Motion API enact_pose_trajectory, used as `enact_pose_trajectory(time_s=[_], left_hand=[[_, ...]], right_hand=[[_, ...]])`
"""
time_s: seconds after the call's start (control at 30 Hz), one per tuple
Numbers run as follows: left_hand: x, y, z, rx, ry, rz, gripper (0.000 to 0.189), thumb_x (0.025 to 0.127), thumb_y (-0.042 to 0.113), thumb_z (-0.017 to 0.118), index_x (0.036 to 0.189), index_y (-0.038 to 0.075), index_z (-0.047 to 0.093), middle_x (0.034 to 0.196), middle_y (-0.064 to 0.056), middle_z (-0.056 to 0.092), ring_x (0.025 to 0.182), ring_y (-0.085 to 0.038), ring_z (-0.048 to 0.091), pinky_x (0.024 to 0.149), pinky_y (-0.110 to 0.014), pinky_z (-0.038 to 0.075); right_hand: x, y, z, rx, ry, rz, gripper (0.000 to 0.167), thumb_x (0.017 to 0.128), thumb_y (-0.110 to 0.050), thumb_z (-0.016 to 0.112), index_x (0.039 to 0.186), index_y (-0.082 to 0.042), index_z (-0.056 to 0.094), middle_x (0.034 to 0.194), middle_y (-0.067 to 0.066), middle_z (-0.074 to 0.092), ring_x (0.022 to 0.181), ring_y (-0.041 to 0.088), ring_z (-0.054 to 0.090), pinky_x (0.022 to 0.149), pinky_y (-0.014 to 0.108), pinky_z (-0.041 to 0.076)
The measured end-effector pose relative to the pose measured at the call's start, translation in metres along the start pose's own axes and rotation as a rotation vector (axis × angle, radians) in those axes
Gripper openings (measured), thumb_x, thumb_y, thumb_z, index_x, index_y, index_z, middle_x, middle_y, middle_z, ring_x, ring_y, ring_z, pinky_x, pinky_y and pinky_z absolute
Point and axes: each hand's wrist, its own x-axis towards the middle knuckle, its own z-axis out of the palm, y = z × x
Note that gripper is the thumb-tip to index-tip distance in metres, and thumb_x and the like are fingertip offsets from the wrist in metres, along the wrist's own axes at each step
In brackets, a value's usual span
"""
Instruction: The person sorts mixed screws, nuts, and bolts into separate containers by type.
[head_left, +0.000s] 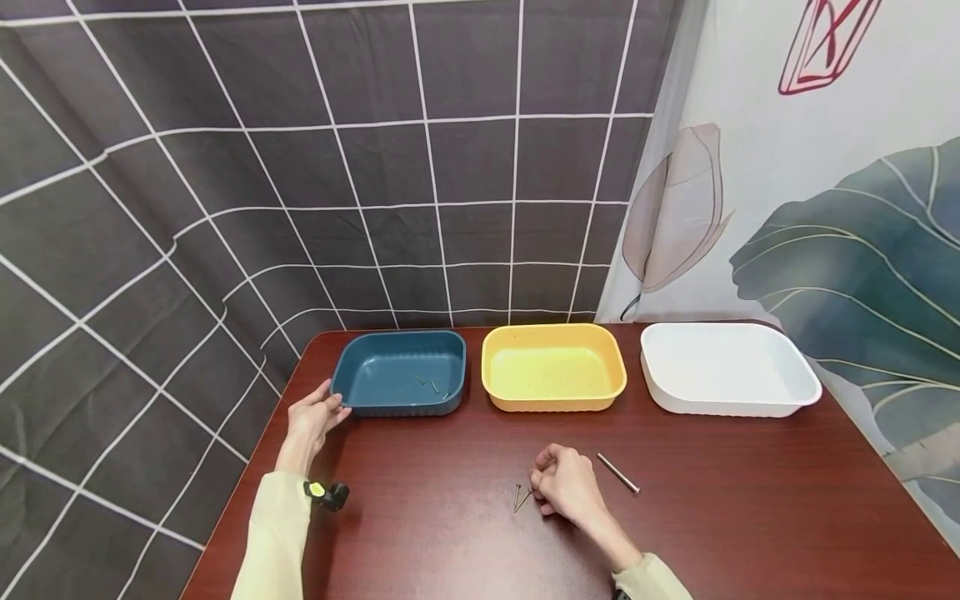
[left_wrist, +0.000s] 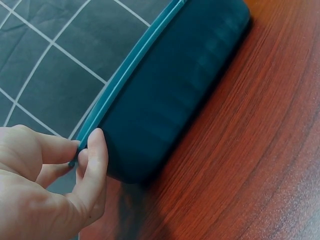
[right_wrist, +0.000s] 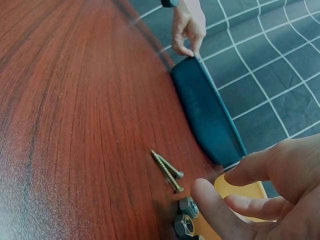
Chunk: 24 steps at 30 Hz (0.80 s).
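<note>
At the left, my left hand [head_left: 310,419] pinches the rim of a dark blue tray [left_wrist: 145,110] between thumb and fingers, at its near left corner. A few small screws [head_left: 435,387] lie inside that tray. My right hand [head_left: 567,486] is low over the middle of the table, fingers bent and spread from the thumb with nothing between them. Two brass-coloured screws [right_wrist: 167,171] lie just left of it, tips together. Close by the right thumb are several hex nuts [right_wrist: 184,226], hidden under the hand in the head view. A long bolt [head_left: 618,473] lies to its right.
A yellow tray [head_left: 555,405] stands at the back middle and a white tray [head_left: 727,408] at the back right, in a row with the blue one. A grey gridded cloth [head_left: 480,158] hangs behind the reddish-brown table [head_left: 420,517].
</note>
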Motion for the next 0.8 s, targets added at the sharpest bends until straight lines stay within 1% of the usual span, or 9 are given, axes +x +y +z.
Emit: enact_pose_trajectory(time_s=[0.03,0.23,0.27,0.43,0.53,0.6,0.67,0.73,0.8], left_hand=[[0.000,0.000,0.000,0.003,0.000,-0.003,0.058,0.098,-0.008,0.053,0.153,0.004,0.037,0.082,-0.002,0.053,0.062,-0.005,0.059,0.075,-0.022,0.062],[0.000,-0.001,0.000,0.007,-0.001,-0.008,0.059,0.099,-0.007,0.053,0.153,0.006,0.036,0.082,-0.001,0.053,0.062,-0.005,0.059,0.076,-0.022,0.062],[0.000,-0.001,0.000,0.005,-0.001,-0.007,0.059,0.099,-0.008,0.053,0.153,0.005,0.036,0.082,-0.001,0.054,0.062,-0.005,0.059,0.076,-0.022,0.062],[0.001,0.000,0.000,-0.010,0.000,0.004,0.058,0.098,-0.009,0.052,0.153,0.004,0.037,0.087,-0.003,0.054,0.062,-0.005,0.058,0.075,-0.022,0.062],[0.001,0.001,0.000,-0.014,0.000,0.009,0.058,0.098,-0.009,0.052,0.153,0.003,0.037,0.086,-0.003,0.054,0.062,-0.005,0.058,0.074,-0.022,0.062],[0.001,0.001,0.000,-0.011,-0.001,0.009,0.058,0.098,-0.008,0.052,0.153,0.003,0.037,0.083,-0.002,0.054,0.062,-0.005,0.058,0.074,-0.022,0.062],[0.001,0.000,0.000,-0.006,-0.001,0.011,0.058,0.098,-0.008,0.052,0.153,0.004,0.036,0.079,-0.001,0.053,0.061,-0.004,0.058,0.073,-0.021,0.062],[0.000,0.000,0.000,0.001,-0.001,0.014,0.058,0.098,-0.008,0.052,0.153,0.003,0.036,0.076,0.000,0.053,0.060,-0.004,0.058,0.073,-0.021,0.062],[0.000,-0.001,0.000,0.003,-0.002,0.018,0.059,0.098,-0.009,0.052,0.153,0.003,0.036,0.076,0.000,0.053,0.060,-0.004,0.057,0.073,-0.020,0.062]], right_hand=[[0.000,0.000,0.001,-0.018,0.005,-0.003,0.010,0.081,0.004,0.065,0.091,0.003,0.062,0.064,0.004,0.065,0.045,0.019,0.064,0.042,0.028,0.058],[0.001,0.002,0.005,-0.100,0.037,-0.035,0.011,0.079,0.002,0.065,0.090,0.002,0.064,0.060,-0.001,0.063,0.039,0.016,0.061,0.039,0.025,0.055],[0.001,0.003,0.006,-0.105,0.043,-0.043,0.010,0.078,0.002,0.065,0.089,0.002,0.064,0.060,-0.001,0.063,0.039,0.015,0.060,0.037,0.025,0.054],[0.005,0.003,0.010,-0.160,0.074,-0.089,0.007,0.078,0.001,0.068,0.082,0.000,0.063,0.056,-0.004,0.060,0.035,0.011,0.056,0.037,0.025,0.052],[0.008,0.003,0.014,-0.253,0.117,-0.137,0.011,0.075,0.000,0.071,0.075,-0.005,0.061,0.054,-0.006,0.058,0.036,0.009,0.055,0.042,0.029,0.054],[0.009,0.003,0.017,-0.344,0.150,-0.175,0.016,0.073,-0.002,0.072,0.071,-0.008,0.058,0.056,-0.005,0.055,0.042,0.013,0.056,0.045,0.033,0.055],[0.010,0.003,0.021,-0.426,0.186,-0.210,0.020,0.071,-0.003,0.074,0.068,-0.010,0.055,0.058,-0.001,0.054,0.048,0.020,0.057,0.045,0.038,0.054],[0.010,0.003,0.024,-0.477,0.204,-0.219,0.023,0.071,-0.003,0.074,0.067,-0.010,0.053,0.061,0.004,0.054,0.054,0.028,0.059,0.043,0.043,0.052],[0.009,0.002,0.028,-0.504,0.214,-0.220,0.023,0.071,-0.001,0.075,0.068,-0.009,0.053,0.063,0.008,0.056,0.057,0.034,0.062,0.042,0.046,0.052]])
